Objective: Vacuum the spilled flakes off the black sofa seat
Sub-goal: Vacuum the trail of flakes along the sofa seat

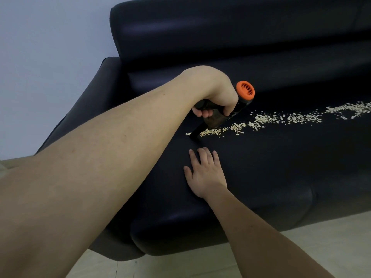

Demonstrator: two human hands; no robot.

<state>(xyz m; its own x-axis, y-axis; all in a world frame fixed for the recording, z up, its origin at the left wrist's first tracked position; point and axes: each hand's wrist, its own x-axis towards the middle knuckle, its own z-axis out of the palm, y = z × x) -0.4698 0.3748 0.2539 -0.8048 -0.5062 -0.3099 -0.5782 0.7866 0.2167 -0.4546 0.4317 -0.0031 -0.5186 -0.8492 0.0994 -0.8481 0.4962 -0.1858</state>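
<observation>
Gripping the handheld vacuum mid-frame, the left hand should have dragged its nozzle slowly rightward along the flakes; the right hand lay flat on the sofa seat.

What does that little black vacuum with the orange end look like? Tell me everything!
The small black handheld vacuum looks like plastic, with a round orange vented cap at its raised back end. It tilts downward, its narrow nozzle tip touching the black sofa seat at the near end of the trail of pale spilled flakes. The left hand grips its handle from above, hiding its middle.
</observation>
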